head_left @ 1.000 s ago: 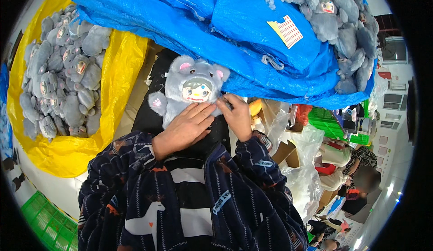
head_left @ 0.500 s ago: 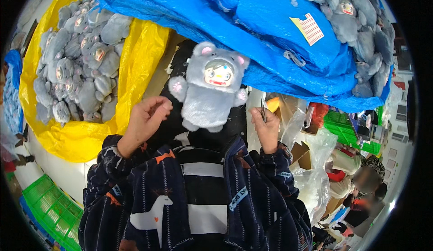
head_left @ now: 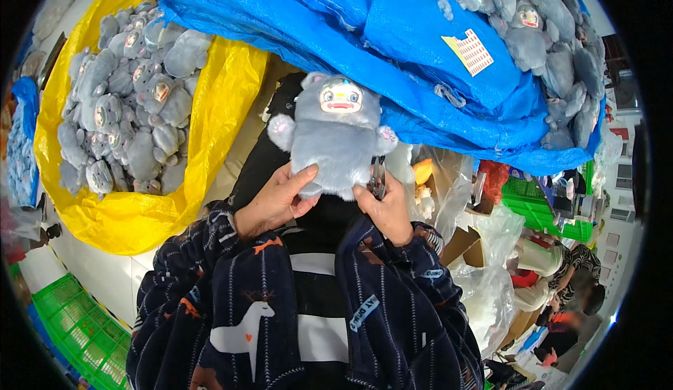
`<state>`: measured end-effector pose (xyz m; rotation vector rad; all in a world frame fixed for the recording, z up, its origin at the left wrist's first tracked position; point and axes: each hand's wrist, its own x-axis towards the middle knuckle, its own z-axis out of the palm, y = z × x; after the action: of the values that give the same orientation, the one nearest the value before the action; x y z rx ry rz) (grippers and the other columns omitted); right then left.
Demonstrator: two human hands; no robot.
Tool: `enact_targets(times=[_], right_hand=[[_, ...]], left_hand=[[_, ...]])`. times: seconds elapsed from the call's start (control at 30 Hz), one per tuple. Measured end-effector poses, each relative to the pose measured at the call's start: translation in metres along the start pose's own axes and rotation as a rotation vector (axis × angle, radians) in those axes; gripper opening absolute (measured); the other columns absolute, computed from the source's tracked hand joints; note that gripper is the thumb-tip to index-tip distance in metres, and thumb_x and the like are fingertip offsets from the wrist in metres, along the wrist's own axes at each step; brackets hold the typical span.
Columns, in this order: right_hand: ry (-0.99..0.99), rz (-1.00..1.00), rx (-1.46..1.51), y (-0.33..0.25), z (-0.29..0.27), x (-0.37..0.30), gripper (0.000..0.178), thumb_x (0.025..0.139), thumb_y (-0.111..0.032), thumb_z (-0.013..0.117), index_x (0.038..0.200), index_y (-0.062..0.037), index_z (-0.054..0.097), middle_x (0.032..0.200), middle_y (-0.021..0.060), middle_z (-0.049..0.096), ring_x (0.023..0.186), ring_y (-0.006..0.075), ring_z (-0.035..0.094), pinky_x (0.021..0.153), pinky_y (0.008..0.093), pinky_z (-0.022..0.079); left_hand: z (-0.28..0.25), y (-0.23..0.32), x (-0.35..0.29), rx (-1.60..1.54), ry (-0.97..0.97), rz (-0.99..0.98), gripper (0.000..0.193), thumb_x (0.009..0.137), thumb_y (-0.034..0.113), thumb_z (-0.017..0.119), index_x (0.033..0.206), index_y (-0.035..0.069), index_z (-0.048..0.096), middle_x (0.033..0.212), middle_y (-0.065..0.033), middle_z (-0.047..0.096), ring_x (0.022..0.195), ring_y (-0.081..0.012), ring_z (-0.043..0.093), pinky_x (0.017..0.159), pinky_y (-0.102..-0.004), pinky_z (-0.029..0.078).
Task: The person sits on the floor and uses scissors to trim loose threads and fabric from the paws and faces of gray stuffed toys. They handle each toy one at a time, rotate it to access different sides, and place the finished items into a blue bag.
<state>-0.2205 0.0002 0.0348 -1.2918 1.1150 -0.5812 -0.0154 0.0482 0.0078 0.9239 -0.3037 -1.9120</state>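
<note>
A grey plush toy (head_left: 333, 144) with bear ears, pink paw pads and a wide-eyed doll face lies face up over my lap. My left hand (head_left: 277, 197) grips its lower left edge, thumb on top of the fur. At the lower right edge, my right hand (head_left: 385, 207) pinches the toy between thumb and fingers. Tucked in that same hand is a small dark metal tool (head_left: 378, 178) that looks like thread snips; its tips are hidden.
On the left stands a yellow sack (head_left: 231, 102) full of similar grey plush toys (head_left: 133, 102). A large blue sack (head_left: 392, 32) spreads across the far side, with more toys (head_left: 554, 46) at right. Cartons (head_left: 463, 246), clear plastic bags (head_left: 484, 292) and green crates (head_left: 80, 327) lie around.
Both hands have moved in from either side and taken hold of the toy's lower end. Its head now tilts away, with the ears less visible. The metal tool stays in my right hand.
</note>
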Motion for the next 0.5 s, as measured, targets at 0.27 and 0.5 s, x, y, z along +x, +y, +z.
enact_targets(times=[0.27,0.5], right_hand=[[0.001,-0.062,-0.019,-0.006,0.007,0.011,0.028,0.085,-0.014,0.061,0.106,0.0043,0.059,0.084,0.0062,0.065,0.07,0.013,0.059,0.065,0.0275,0.048],[-0.063,-0.336,-0.477,-0.006,0.011,0.018,0.026,0.078,-0.008,0.063,0.1,0.004,0.056,0.086,0.0168,0.061,0.074,0.0226,0.06,0.069,0.0314,0.048]], left_hand=[[-0.014,-0.011,-0.012,0.362,-0.191,0.101,0.035,0.09,0.019,0.058,0.119,0.001,0.051,0.103,-0.0098,0.063,0.086,-0.0158,0.062,0.074,-0.0295,0.051],[-0.025,-0.003,0.011,-0.25,-0.064,0.215,0.04,0.09,0.011,0.056,0.127,0.003,0.044,0.12,-0.0102,0.055,0.106,-0.02,0.057,0.092,-0.0366,0.047]])
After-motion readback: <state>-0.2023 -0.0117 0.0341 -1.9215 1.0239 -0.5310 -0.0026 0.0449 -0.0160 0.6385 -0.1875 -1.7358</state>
